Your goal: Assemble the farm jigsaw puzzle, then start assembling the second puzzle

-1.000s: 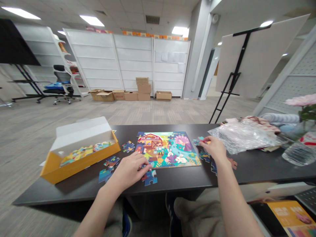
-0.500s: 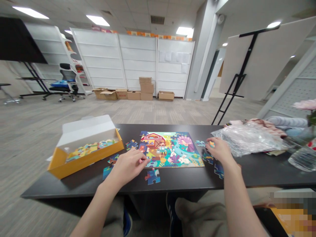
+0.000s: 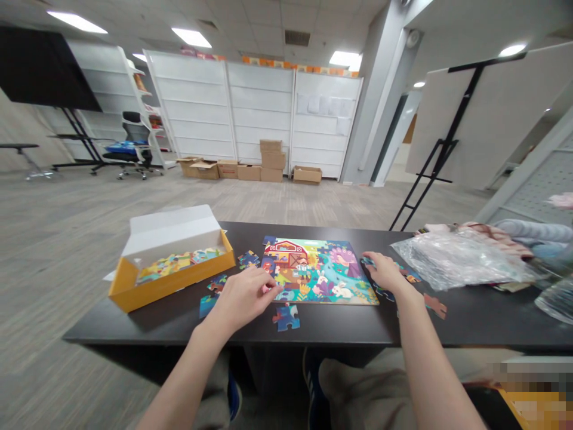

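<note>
A colourful farm-scene puzzle board (image 3: 320, 272) lies on the black table, with a barn, rabbits and a peacock. My left hand (image 3: 248, 297) rests over the board's lower left corner, its fingers curled together; whatever they hold, if anything, is hidden. My right hand (image 3: 384, 273) is at the board's right edge, fingers bent down over loose pieces there, its fingertips partly hidden. Below the board lies a blue joined piece (image 3: 286, 318). More loose pieces (image 3: 249, 259) sit left of the board, and a brown piece (image 3: 435, 306) lies right of my right wrist.
An open yellow box (image 3: 172, 280) holding puzzle pieces stands on the left of the black table (image 3: 331, 328). Clear plastic packaging (image 3: 461, 257) and folded cloths are on the right, beside a glass vase (image 3: 557, 298). A phone-like black object lies at the lower right.
My right hand has moved left toward the board's right edge, and loose pieces beside it are uncovered. My left hand has stayed at the board's lower left corner. The view has shifted slightly.
</note>
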